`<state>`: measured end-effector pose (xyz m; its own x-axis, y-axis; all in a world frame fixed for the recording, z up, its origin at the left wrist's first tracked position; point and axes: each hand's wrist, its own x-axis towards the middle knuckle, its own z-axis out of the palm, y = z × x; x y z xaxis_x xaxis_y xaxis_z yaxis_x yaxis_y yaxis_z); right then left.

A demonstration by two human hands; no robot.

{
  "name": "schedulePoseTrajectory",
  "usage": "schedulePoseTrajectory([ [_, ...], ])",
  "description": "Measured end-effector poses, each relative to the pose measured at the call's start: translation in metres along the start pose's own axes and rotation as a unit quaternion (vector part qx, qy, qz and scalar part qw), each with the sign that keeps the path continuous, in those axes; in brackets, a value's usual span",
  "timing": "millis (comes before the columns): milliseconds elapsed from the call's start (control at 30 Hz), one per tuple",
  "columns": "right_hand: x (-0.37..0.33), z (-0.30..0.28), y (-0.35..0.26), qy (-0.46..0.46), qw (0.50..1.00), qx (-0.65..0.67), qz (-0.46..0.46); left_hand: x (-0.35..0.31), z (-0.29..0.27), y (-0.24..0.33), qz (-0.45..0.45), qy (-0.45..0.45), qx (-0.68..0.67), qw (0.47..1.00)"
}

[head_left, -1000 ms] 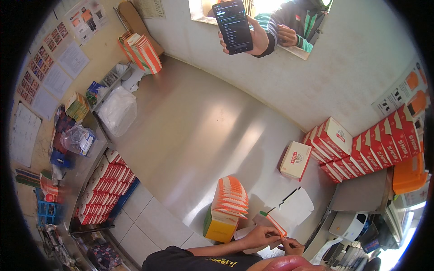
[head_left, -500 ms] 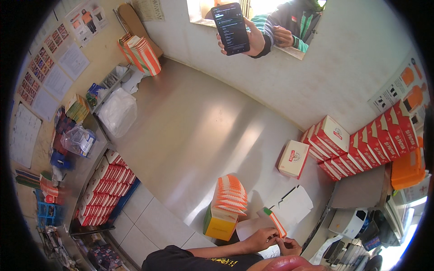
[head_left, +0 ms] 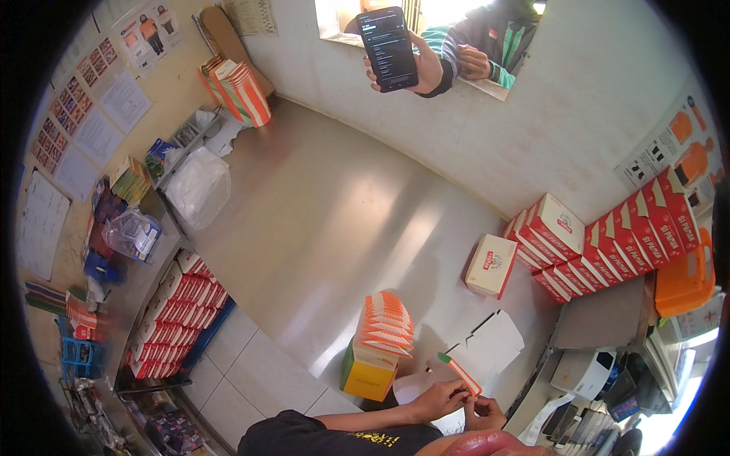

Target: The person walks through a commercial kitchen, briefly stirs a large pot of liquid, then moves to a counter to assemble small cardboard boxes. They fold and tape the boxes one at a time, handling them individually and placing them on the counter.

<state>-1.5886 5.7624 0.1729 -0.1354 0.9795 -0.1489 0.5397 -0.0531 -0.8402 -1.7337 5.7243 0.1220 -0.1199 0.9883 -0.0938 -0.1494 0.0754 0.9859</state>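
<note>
My left hand (head_left: 441,400) pinches the lower end of a narrow orange-and-white striped paper packet (head_left: 461,372) with a green tip. Close beside it, my right hand (head_left: 487,416) has its fingers bent against the same end of the packet. Both hands are over the near edge of the metal counter. Under and behind the packet lies an opened white carton (head_left: 494,342) with raised flaps. To the left of my hands, a yellow-and-green box (head_left: 370,376) holds a stack of orange-striped paper packets (head_left: 386,327).
A closed cream-and-red box (head_left: 491,266) stands near rows of similar boxes (head_left: 616,239) at right. Beyond the counter (head_left: 304,205), another person's hand (head_left: 428,70) holds a phone (head_left: 388,49) through a wall opening. A white printer (head_left: 584,374) sits at lower right.
The view has shifted very slightly. My fingers have moved a little at the end of the striped packet, which stays between my hands.
</note>
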Motion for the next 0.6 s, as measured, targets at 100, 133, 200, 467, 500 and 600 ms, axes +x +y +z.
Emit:
schedulePoseTrajectory([
  [100,0.001,-0.001,0.008,0.001,0.999,-0.040,-0.030,0.000,0.004,-0.005,-0.002,0.010,0.031,0.999],
  [133,0.002,-0.001,0.012,0.002,0.998,-0.048,-0.043,0.000,0.005,-0.006,0.003,0.013,0.030,0.999],
  [200,0.003,-0.002,0.007,0.000,0.996,-0.082,-0.044,0.001,0.005,-0.003,0.011,0.023,0.029,0.999],
  [467,0.002,-0.005,-0.007,0.001,0.996,-0.093,-0.014,0.003,0.006,-0.010,0.035,-0.015,0.023,0.999],
  [500,0.002,-0.006,-0.008,-0.002,0.996,-0.090,-0.008,0.003,0.005,-0.008,0.039,-0.010,0.029,0.999],
  [600,0.001,-0.006,-0.007,0.002,1.000,-0.028,-0.003,0.002,0.004,-0.008,0.039,-0.002,0.009,0.999],
])
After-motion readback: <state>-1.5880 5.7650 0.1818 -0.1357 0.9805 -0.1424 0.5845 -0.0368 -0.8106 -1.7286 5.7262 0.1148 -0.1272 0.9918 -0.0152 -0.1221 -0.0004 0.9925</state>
